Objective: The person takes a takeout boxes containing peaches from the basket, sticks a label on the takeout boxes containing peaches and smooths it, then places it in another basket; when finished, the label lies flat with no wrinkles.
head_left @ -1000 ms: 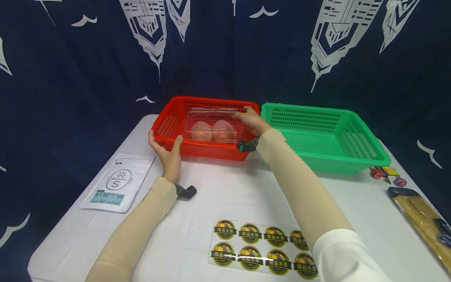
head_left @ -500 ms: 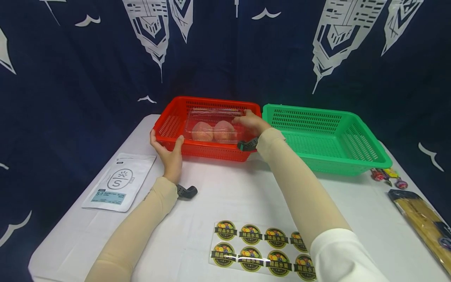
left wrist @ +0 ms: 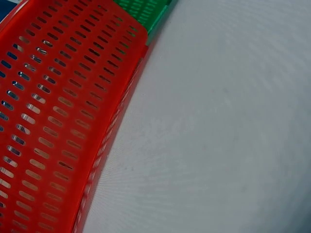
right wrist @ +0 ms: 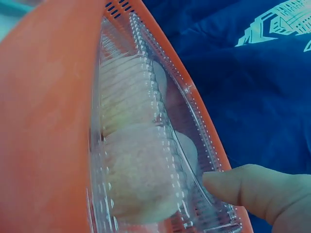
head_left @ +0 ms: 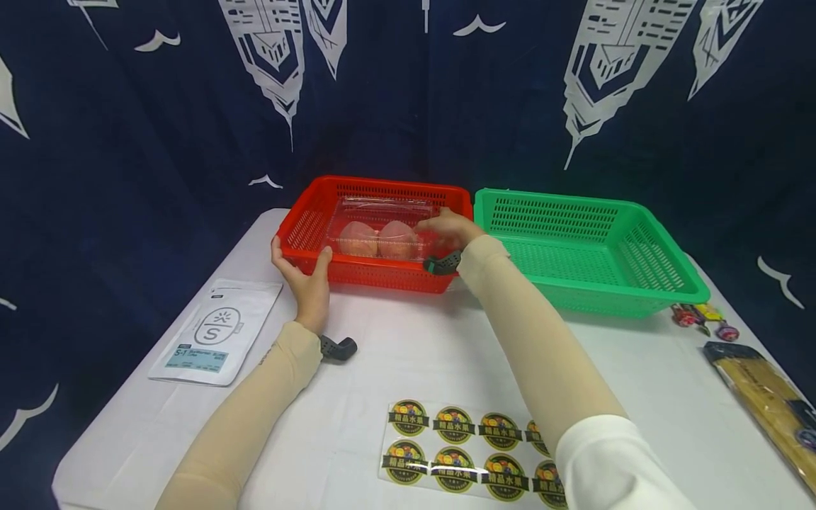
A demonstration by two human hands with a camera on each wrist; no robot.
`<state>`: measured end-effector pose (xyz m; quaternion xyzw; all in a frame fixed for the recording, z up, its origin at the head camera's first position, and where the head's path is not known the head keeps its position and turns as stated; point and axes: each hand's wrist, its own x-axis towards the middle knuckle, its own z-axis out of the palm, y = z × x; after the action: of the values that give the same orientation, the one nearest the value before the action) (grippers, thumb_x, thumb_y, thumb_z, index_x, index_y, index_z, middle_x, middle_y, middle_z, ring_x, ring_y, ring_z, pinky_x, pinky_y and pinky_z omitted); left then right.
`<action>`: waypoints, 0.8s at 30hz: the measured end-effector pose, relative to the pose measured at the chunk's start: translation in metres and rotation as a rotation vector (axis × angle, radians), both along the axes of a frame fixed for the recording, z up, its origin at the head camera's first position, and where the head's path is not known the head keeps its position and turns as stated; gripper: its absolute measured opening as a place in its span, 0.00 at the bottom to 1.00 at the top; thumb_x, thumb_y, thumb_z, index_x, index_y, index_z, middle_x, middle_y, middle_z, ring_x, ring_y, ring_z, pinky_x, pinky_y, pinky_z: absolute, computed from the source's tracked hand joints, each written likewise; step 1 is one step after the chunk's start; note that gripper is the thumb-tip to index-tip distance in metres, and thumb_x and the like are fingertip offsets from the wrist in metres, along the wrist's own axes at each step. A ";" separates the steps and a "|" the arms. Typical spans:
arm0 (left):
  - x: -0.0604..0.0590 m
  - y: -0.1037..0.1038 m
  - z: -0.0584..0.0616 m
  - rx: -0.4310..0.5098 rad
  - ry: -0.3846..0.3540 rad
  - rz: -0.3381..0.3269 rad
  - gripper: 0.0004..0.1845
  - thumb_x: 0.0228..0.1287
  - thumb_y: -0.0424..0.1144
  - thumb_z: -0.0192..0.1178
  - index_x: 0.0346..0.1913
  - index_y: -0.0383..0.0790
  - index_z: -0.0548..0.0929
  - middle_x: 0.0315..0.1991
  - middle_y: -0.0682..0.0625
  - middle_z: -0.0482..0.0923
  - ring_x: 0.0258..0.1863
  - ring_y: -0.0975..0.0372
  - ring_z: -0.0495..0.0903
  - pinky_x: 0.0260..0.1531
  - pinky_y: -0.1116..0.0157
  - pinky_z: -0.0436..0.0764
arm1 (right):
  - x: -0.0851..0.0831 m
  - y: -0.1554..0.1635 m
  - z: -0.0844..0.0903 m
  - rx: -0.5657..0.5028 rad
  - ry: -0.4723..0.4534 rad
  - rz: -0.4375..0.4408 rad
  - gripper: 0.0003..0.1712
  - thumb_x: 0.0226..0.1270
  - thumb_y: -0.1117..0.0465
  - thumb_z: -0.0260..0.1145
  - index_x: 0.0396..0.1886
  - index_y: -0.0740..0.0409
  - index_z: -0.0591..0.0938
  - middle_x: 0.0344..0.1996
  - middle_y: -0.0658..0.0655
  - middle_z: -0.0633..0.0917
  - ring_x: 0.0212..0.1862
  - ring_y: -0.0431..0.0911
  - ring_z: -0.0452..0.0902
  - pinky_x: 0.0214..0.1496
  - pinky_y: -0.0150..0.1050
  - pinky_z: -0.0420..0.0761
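The red basket [head_left: 376, 278] stands at the back; its perforated side [left wrist: 68, 116] fills the left of the left wrist view. My left hand [head_left: 307, 287] grips its near left corner, thumb on the front rim and fingers round the side. Inside the basket lies a clear plastic box [head_left: 382, 210] holding two pinkish round fruits [head_left: 397, 239] that look like peaches. At the box's right end is my right hand [head_left: 451, 225]. In the right wrist view one fairly straight digit, probably the thumb [right wrist: 243, 183], touches the box edge. Its remaining fingers are outside that view.
A green basket [head_left: 561, 258] stands against the red one's right side. On the left lies a white pouch [head_left: 219, 333]. A sheet of round fruit stickers [head_left: 454, 446] lies in front. At the right are wrapped lollipops [head_left: 701, 317] and a long brown package [head_left: 758, 389].
The clear plastic box has shifted slightly left and nearer inside the red basket, and my right hand has moved with it. My left hand stays at the basket corner.
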<state>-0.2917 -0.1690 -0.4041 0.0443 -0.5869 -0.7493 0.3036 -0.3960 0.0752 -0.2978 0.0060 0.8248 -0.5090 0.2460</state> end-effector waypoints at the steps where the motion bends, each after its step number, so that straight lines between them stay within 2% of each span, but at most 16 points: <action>1: 0.000 0.000 0.000 0.001 0.001 0.001 0.50 0.75 0.39 0.66 0.86 0.55 0.42 0.84 0.48 0.48 0.83 0.55 0.53 0.77 0.60 0.69 | -0.001 -0.001 -0.001 0.008 -0.003 0.006 0.49 0.82 0.54 0.63 0.88 0.63 0.47 0.85 0.64 0.54 0.81 0.66 0.62 0.83 0.57 0.63; 5: -0.002 -0.001 -0.001 0.001 0.000 0.001 0.51 0.75 0.39 0.66 0.86 0.55 0.42 0.84 0.48 0.48 0.83 0.55 0.53 0.77 0.61 0.69 | -0.003 -0.002 -0.003 0.065 0.001 0.039 0.41 0.82 0.52 0.62 0.85 0.65 0.60 0.84 0.64 0.59 0.80 0.65 0.64 0.82 0.54 0.66; 10: -0.003 -0.002 -0.002 0.002 -0.008 0.000 0.51 0.75 0.40 0.67 0.86 0.56 0.42 0.84 0.48 0.48 0.83 0.56 0.53 0.77 0.60 0.69 | -0.003 -0.004 -0.005 0.058 -0.001 0.036 0.44 0.82 0.51 0.61 0.87 0.65 0.56 0.85 0.64 0.59 0.80 0.64 0.64 0.82 0.54 0.67; 15: -0.003 -0.002 -0.002 0.003 0.003 -0.001 0.51 0.75 0.40 0.67 0.86 0.56 0.42 0.84 0.48 0.48 0.83 0.56 0.53 0.77 0.60 0.70 | -0.002 -0.005 -0.007 0.067 0.035 0.039 0.37 0.81 0.50 0.62 0.81 0.64 0.68 0.81 0.65 0.66 0.79 0.64 0.66 0.81 0.55 0.68; 19: -0.003 -0.002 -0.002 0.004 0.006 0.001 0.52 0.74 0.39 0.67 0.86 0.56 0.42 0.84 0.49 0.48 0.83 0.56 0.53 0.77 0.60 0.70 | -0.001 -0.005 -0.009 0.078 0.062 0.028 0.39 0.80 0.48 0.63 0.81 0.65 0.68 0.80 0.65 0.66 0.78 0.64 0.65 0.81 0.56 0.68; 22: -0.004 -0.002 -0.003 0.008 0.017 0.002 0.52 0.73 0.38 0.67 0.87 0.55 0.41 0.85 0.49 0.47 0.83 0.56 0.52 0.79 0.60 0.66 | -0.001 -0.005 -0.011 0.074 0.081 -0.003 0.42 0.79 0.47 0.65 0.81 0.65 0.65 0.79 0.65 0.67 0.77 0.63 0.66 0.80 0.58 0.68; 24: -0.004 -0.002 -0.003 0.008 0.025 0.000 0.53 0.73 0.38 0.68 0.87 0.54 0.41 0.85 0.49 0.47 0.84 0.56 0.51 0.79 0.60 0.65 | -0.002 -0.005 -0.014 0.063 0.090 -0.028 0.39 0.78 0.46 0.66 0.78 0.65 0.70 0.77 0.64 0.70 0.75 0.62 0.68 0.79 0.58 0.70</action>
<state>-0.2958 -0.1713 -0.4074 0.0360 -0.5800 -0.7521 0.3109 -0.3980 0.0701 -0.3114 0.0025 0.8506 -0.4860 0.2009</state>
